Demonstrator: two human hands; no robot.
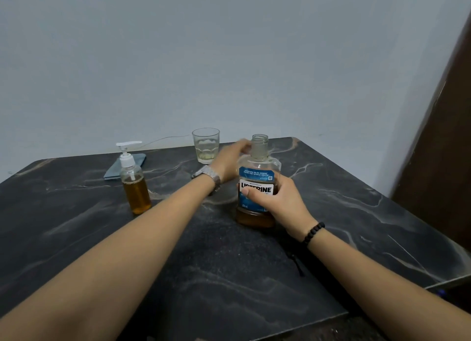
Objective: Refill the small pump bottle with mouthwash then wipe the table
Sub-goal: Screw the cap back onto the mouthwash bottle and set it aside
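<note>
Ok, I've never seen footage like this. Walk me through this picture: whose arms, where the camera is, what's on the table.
There is no machine here. A person wears a wide-angle camera on the head, so you look down along their own bare arms. The right hand grips the mouthwash bottle, which stands on the dark marble table with its cap off. The left hand, with a watch on the wrist, is just behind the bottle's neck; what it holds, if anything, is blurred. Further left stands the small pump bottle, over half full of amber liquid. Behind it lies a folded grey cloth. A glass stands near the far edge.
</note>
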